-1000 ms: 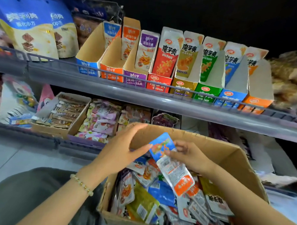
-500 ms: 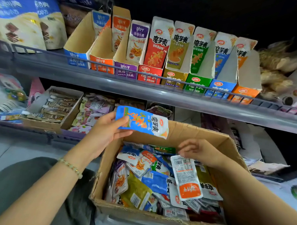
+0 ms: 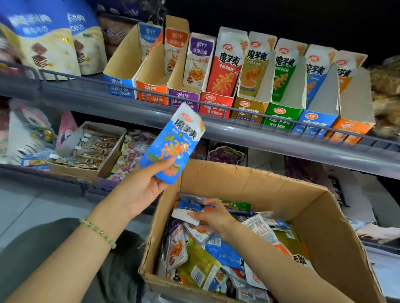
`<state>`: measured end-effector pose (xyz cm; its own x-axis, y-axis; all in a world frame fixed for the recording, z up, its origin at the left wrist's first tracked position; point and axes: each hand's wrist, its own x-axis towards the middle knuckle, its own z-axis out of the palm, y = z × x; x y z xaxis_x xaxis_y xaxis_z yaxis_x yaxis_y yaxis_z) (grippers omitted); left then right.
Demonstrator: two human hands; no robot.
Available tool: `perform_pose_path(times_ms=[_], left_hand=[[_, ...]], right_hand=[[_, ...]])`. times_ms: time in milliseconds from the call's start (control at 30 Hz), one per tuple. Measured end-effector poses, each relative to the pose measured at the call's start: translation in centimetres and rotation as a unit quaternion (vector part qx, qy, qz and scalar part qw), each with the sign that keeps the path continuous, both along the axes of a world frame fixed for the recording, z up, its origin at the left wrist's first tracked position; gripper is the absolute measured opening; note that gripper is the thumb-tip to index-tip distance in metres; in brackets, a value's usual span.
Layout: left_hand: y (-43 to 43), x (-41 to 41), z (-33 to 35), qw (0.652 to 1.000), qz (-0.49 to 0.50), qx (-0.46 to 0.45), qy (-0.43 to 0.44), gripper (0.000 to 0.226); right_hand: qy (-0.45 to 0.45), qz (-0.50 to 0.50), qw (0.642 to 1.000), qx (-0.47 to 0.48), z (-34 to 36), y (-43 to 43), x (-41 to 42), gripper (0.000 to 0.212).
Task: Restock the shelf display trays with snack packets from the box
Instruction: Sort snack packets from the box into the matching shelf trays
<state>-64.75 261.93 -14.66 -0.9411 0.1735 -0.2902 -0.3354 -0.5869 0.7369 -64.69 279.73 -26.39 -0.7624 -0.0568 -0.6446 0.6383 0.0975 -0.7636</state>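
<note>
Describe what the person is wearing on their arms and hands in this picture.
Both forearms are bare, with no sleeves or gloves showing. The left forearm carries a thin beaded bracelet at the wrist, made of small round pale green beads with a few gold ones. The right forearm shows nothing worn.

Worn items only, two of them.

Left hand (image 3: 142, 187) and right hand (image 3: 211, 217) are bare, and so are both forearms all the way down to the bottom edge of the frame.

Bracelet (image 3: 98, 232) on the left wrist, lower left of centre: a single strand of small round beads, mostly pale green-white with a few gold-coloured ones mixed in. It sits close to the wrist.

Garment (image 3: 40, 259) fills the lower-left corner and runs under the left forearm toward bottom centre. It's dark grey-olive, matte, with soft folds. Can't tell what kind of garment it is.

Nails are too small and blurred to read.
</note>
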Motion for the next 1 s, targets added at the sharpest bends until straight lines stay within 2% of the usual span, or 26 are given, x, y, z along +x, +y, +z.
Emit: perform_pose_path(times_ms=[100,267,400,500,600,700,767,800,867,933,1000], left_hand=[[-0.3,-0.2,0.1,0.999,0.026,0.025,-0.030,0.017],[-0.1,-0.5,0.3,0.999,0.041,0.011,-0.032,0.012],[0.5,-0.5,0.2,1.000,0.020,0.002,-0.013,0.021],[0.8,-0.3,0.0,0.998,-0.024,-0.055,0.030,0.044],[1.4,0.0,-0.6,0.986,-0.064,-0.133,0.072,0.053],[2.4,0.2,-1.0,0.981,-0.092,-0.157,0.064,0.042],[3.3,0.5,-1.2,0.981,-0.122,-0.139,0.051,0.038],[3.7,0.8,-1.4,0.978,-0.147,-0.138,0.052,0.045],[4.3,1.4,-1.5,0.960,-0.171,-0.205,0.090,0.050],[4.2,1.5,-1.8,0.947,-0.130,-0.268,0.117,0.038],[3.6,1.2,-1.8,0.948,-0.085,-0.284,0.113,0.026]], right_hand=[[0.067,0.057,0.996,0.017,1.6,1.6,0.0,0.020],[0.163,0.112,0.978,-0.063,6.6,5.3,1.3,0.044],[0.331,0.050,0.940,0.070,10.3,6.8,2.1,0.008],[0.398,-0.014,0.915,0.059,12.3,7.4,1.7,0.018],[0.388,-0.043,0.920,-0.023,13.6,7.8,1.1,0.025],[0.349,-0.061,0.930,-0.097,13.6,7.1,0.3,0.032],[0.334,-0.069,0.936,-0.089,12.8,5.9,0.1,0.036],[0.334,-0.070,0.937,-0.074,12.3,5.4,0.0,0.037],[0.343,-0.058,0.936,-0.047,11.4,4.8,0.1,0.032],[0.347,-0.032,0.936,-0.040,10.6,5.2,0.3,0.023],[0.323,0.031,0.946,0.003,9.0,6.5,0.6,0.019]])
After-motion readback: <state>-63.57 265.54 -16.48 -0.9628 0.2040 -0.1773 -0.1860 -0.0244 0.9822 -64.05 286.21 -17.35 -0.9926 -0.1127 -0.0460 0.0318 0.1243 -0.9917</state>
